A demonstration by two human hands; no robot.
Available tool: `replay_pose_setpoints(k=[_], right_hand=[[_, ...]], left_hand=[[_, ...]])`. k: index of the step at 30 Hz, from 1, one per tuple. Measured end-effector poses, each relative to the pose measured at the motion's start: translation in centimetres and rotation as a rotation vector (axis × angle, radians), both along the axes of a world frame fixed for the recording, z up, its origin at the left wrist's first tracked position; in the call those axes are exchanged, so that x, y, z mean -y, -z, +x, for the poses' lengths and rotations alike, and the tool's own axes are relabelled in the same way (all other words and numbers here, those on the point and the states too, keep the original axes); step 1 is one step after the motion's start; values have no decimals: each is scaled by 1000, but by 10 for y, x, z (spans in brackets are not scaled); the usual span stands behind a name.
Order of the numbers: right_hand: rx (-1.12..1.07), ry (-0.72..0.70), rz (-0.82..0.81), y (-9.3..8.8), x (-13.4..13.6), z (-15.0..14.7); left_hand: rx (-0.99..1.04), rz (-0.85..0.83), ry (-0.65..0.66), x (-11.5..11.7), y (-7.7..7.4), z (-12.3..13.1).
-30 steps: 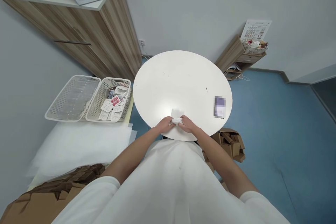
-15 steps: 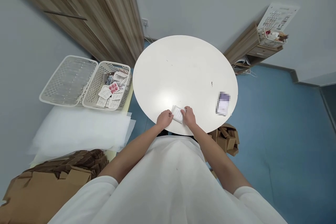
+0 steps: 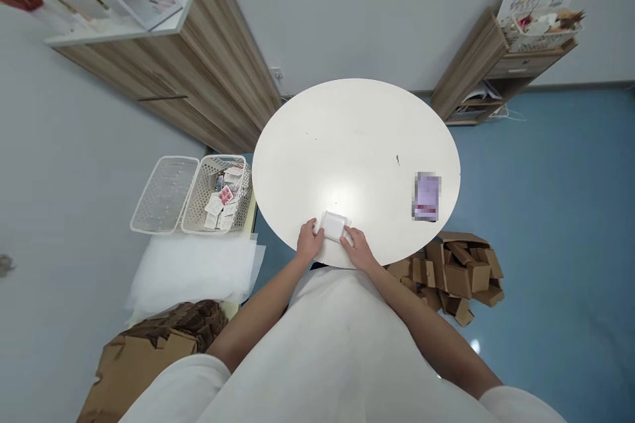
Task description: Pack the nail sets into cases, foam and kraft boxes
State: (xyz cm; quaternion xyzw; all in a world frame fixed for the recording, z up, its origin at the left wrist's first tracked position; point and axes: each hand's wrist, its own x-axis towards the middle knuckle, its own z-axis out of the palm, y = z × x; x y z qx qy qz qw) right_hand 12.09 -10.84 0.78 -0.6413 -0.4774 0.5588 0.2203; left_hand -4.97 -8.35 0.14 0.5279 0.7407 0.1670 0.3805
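A small white wrapped packet (image 3: 334,227) lies flat near the front edge of the round white table (image 3: 357,125), with a thin white sheet showing past its edges. On its left side is my left hand (image 3: 309,242), its thumb at the packet's edge and its fingers apart from the thumb. My right hand (image 3: 360,250) grips the right edge with thumb and fingers. What is inside the wrapping is hidden. A blurred purple item (image 3: 427,197) rests at the right of the table.
To the left, an open white basket (image 3: 191,211) contains paper slips and a pink blister pack (image 3: 225,195). White foam sheets (image 3: 193,268) and flattened cardboard (image 3: 143,370) lie nearer me. Folded cardboard boxes (image 3: 459,271) sit at right; wooden cabinets (image 3: 218,73) stand behind.
The packet now lies flatter, its smooth top facing up. My left fingers have spread away from its edge, while my right hand stays at its right side. The view has shifted.
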Motion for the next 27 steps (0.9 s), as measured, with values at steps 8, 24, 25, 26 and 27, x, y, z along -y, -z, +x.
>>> replay_pose_setpoints(k=[8, 24, 25, 26, 27], right_hand=[[-164, -32, -66, -2, -4, -5], [-249, 66, -36, 0, -75, -103], [-251, 55, -34, -1, -85, -115], [-251, 42, -34, -1, -95, -127], [-250, 27, -34, -2, -104, -139]], left_hand=[[41, -42, -13, 1, 0, 2], [252, 21, -278, -41, 2, -72], [266, 29, -278, -47, 3, -84], [277, 38, -272, -53, 3, -95], [283, 48, -263, -59, 4, -106]])
